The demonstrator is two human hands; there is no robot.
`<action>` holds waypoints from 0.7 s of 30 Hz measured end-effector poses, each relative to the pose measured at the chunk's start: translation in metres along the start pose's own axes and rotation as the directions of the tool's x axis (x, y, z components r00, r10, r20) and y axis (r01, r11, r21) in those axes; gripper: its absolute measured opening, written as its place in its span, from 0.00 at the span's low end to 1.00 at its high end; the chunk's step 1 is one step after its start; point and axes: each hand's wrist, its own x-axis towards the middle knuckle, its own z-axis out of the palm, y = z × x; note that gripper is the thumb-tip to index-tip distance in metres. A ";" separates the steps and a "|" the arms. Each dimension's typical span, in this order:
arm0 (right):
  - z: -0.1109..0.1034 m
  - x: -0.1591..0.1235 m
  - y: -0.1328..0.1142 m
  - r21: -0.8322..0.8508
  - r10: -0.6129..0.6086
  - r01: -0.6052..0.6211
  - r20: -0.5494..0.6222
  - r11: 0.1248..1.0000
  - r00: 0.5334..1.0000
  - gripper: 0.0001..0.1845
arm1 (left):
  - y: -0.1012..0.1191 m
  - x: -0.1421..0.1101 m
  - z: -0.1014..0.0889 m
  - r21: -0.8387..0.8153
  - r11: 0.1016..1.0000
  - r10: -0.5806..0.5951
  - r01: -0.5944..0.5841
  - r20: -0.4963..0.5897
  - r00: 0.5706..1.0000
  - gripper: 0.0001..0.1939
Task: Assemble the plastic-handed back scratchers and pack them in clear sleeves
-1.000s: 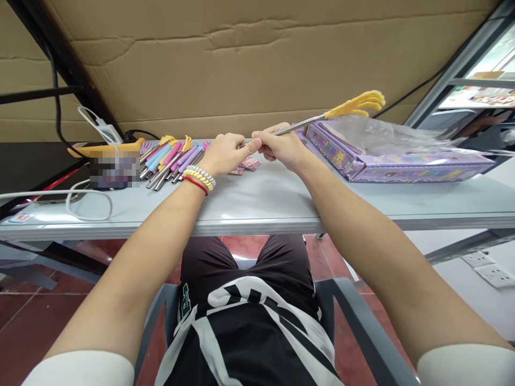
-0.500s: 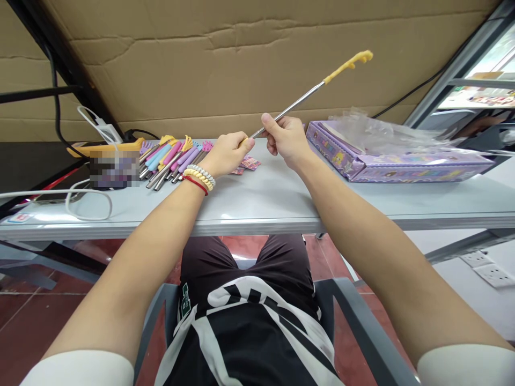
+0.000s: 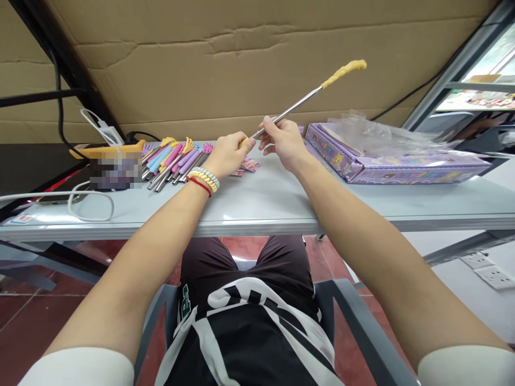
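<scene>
My left hand (image 3: 227, 154) is closed around the near end of a yellow telescopic back scratcher (image 3: 302, 101). Its metal rod is drawn out and slants up to the right, ending in a yellow hand-shaped head seen edge-on. My right hand (image 3: 286, 143) pinches the rod between thumb and fingers, close to the left hand. Several more back scratchers (image 3: 177, 163) in pink, blue, purple and yellow lie heaped left of my left hand. Small printed cards (image 3: 250, 165) lie on the table under the left hand, partly hidden by it.
A purple printed box (image 3: 410, 172) with clear plastic bags (image 3: 386, 134) on top stands at the right of the grey table (image 3: 265, 209). White cables (image 3: 108, 206) and a blurred-out item lie at the left. A cardboard sheet (image 3: 173, 64) closes off the back.
The back scratcher has turned about its rod, so its head now shows edge-on, with the tip slightly lower and further left. My right fingers have shifted on the rod; the left hand barely moves.
</scene>
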 end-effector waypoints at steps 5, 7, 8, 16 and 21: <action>0.005 0.003 0.004 0.105 0.010 -0.005 -0.055 0.994 0.998 0.25 | 0.002 0.001 0.000 -0.026 1.000 -0.001 0.001 -0.025 1.000 0.16; 0.006 0.007 0.006 0.138 0.006 0.005 -0.078 0.990 0.997 0.24 | 0.003 0.005 0.000 -0.033 0.999 -0.001 -0.001 -0.038 0.999 0.16; 0.006 0.011 0.007 0.148 -0.006 0.019 -0.086 0.989 0.996 0.24 | 0.004 0.007 -0.001 -0.033 0.999 0.000 -0.001 -0.047 0.999 0.16; 0.011 0.060 -0.007 0.239 -0.107 0.159 -0.216 0.958 0.971 0.22 | 0.025 0.042 -0.003 -0.155 0.987 -0.046 0.032 -0.086 0.995 0.20; 0.031 0.068 -0.011 0.416 0.030 0.140 -0.378 0.899 0.925 0.21 | 0.021 0.048 0.012 -0.217 0.975 -0.069 0.046 -0.101 0.993 0.18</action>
